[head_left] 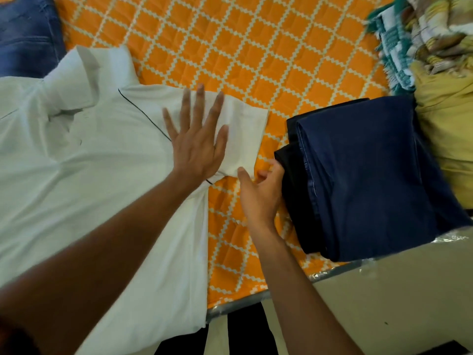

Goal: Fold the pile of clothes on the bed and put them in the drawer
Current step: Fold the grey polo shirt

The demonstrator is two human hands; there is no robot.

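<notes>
Pressing left hand (197, 139), fingers spread flat, on white shirt (84, 160). Hovering right hand (261, 193), fingers slack and apart, between shirt and folded jeans (371, 175).

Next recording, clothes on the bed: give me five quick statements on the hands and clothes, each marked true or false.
1. The left hand lies flat, fingers spread, on the sleeve of the white shirt. True.
2. The white shirt is already folded into a small square. False: it lies spread out on the bed.
3. A folded navy garment sits on top of a black garment. True.
4. The bedsheet is plain blue. False: it is orange with a white lattice pattern.
5. The right hand rests on top of the unfolded pile. False: it is low, between the shirt sleeve and the folded stack.
</notes>
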